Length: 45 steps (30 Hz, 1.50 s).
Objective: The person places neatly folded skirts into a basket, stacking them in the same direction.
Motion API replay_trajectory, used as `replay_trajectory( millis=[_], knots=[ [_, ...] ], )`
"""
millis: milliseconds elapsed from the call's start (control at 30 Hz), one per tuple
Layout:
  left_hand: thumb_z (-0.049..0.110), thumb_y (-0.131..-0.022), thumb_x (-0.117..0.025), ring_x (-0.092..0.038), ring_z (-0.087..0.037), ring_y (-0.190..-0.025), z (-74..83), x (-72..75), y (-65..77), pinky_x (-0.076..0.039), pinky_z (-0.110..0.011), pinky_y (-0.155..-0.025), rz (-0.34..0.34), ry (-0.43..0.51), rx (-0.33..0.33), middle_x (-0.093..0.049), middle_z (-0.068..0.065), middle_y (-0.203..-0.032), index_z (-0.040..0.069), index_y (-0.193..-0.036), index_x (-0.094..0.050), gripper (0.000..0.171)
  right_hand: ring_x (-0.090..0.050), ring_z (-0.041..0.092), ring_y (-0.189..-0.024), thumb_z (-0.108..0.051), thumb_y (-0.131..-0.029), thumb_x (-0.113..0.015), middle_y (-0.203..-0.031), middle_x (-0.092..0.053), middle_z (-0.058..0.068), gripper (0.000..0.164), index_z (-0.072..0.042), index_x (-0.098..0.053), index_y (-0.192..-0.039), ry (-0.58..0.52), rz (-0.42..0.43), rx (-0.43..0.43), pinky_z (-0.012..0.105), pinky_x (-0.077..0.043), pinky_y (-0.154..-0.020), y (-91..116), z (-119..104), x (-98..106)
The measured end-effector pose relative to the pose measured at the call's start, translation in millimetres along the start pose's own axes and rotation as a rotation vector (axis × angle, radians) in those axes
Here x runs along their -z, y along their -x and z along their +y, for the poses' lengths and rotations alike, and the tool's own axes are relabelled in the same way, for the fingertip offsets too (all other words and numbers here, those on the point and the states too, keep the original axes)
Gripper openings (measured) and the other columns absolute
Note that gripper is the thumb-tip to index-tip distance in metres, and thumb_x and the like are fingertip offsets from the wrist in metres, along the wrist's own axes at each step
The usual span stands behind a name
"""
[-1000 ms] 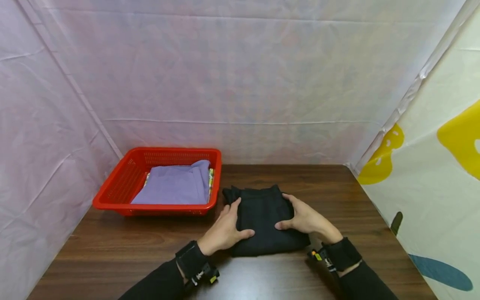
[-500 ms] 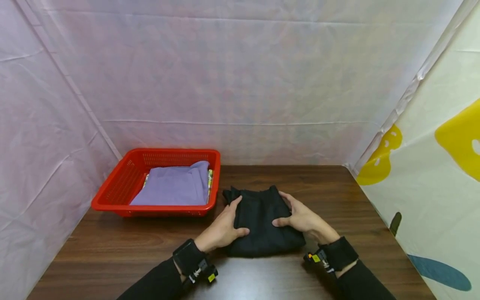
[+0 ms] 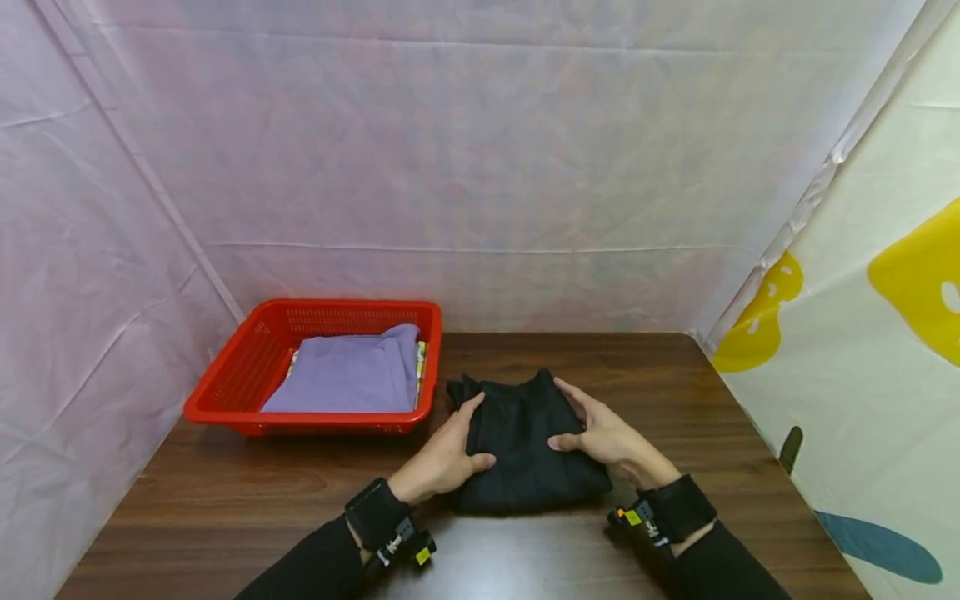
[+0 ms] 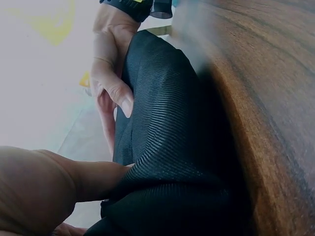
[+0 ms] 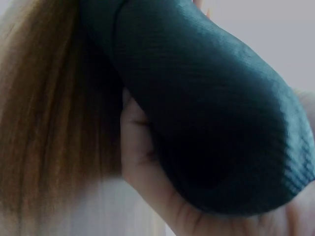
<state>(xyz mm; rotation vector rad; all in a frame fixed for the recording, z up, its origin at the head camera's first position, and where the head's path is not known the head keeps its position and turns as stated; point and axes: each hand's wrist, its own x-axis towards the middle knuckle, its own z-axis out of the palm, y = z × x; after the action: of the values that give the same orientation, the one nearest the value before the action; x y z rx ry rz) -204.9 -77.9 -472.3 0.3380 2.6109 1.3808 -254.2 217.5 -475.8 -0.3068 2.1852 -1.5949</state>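
Note:
A folded black garment (image 3: 525, 454) with a fine ribbed weave lies at the middle of the table, right of the basket. My left hand (image 3: 442, 457) grips its left side, thumb on top, with the other fingers along the far left edge and partly hidden. On the opposite side my right hand (image 3: 615, 433) holds the garment, its thumb pressing the top. In the right wrist view, fingers (image 5: 140, 142) curl beneath the thick rounded fold. The left wrist view shows the garment (image 4: 157, 113) bulging between both hands, close to the table surface.
Left of the garment stands a red plastic basket (image 3: 315, 417). Inside it a folded purple cloth (image 3: 345, 375) lies over a patterned cloth (image 3: 421, 367). The brown wooden table (image 3: 225, 517) meets pale fabric walls (image 3: 480, 167) at the back and sides.
The right hand has shifted slightly left, and its fingers have gone further round the garment. The garment's right side has drawn inward and its top has buckled. Little differs since half a second ago.

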Motion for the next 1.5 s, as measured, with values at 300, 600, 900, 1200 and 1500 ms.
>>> replay_trajectory(
  millis=[300,600,900,1200,1500],
  knots=[
    [0.005,-0.100,-0.090,-0.046,-0.048,-0.168,4.2,1.4,0.1,-0.037,-0.073,-0.138,0.009,0.037,0.011,-0.043,-0.027,-0.184,0.012,-0.183,-0.034,0.100,-0.070,0.034,-0.137,0.003,-0.103,-0.084,-0.181,-0.041,0.035,0.110,-0.016,-0.018,-0.189,-0.078,-0.015,-0.024,0.033,-0.065,-0.095,3.9,-6.0,3.4],
    [0.008,-0.104,-0.087,-0.044,-0.045,-0.171,11.2,5.9,-0.1,-0.035,-0.073,-0.139,0.000,0.028,-0.011,-0.041,-0.020,-0.187,0.019,-0.185,-0.031,0.099,-0.074,0.033,-0.135,0.001,-0.105,-0.083,-0.184,-0.040,0.031,0.108,-0.018,-0.018,-0.189,-0.116,-0.014,-0.052,0.037,-0.068,-0.096,8.9,-12.7,12.2],
    [0.010,-0.105,-0.087,-0.044,-0.044,-0.171,23.9,15.8,-0.9,-0.036,-0.070,-0.140,0.014,-0.018,-0.067,-0.040,-0.019,-0.188,0.016,-0.186,-0.029,0.099,-0.079,0.028,-0.124,-0.005,-0.108,-0.082,-0.178,-0.048,0.032,0.107,-0.023,-0.016,-0.189,-0.147,-0.030,-0.044,0.038,-0.070,-0.094,15.2,-24.1,19.7],
    [0.012,-0.105,-0.088,-0.046,-0.041,-0.171,31.1,27.1,-1.4,-0.037,-0.067,-0.141,0.014,-0.042,-0.078,-0.040,-0.015,-0.189,0.019,-0.186,-0.029,0.100,-0.083,0.029,-0.118,-0.006,-0.110,-0.079,-0.170,-0.056,0.032,0.105,-0.027,-0.013,-0.190,-0.183,-0.040,-0.039,0.040,-0.072,-0.092,20.5,-35.4,22.3],
    [0.012,-0.104,-0.088,-0.049,-0.042,-0.168,37.7,47.5,-4.6,-0.037,-0.068,-0.140,0.029,-0.026,-0.117,-0.042,-0.017,-0.188,0.021,-0.186,-0.030,0.101,-0.082,0.027,-0.120,-0.004,-0.111,-0.077,-0.177,-0.048,0.034,0.107,-0.027,-0.009,-0.190,-0.171,-0.056,0.018,0.038,-0.071,-0.093,17.0,-53.7,23.8]
  ],
)
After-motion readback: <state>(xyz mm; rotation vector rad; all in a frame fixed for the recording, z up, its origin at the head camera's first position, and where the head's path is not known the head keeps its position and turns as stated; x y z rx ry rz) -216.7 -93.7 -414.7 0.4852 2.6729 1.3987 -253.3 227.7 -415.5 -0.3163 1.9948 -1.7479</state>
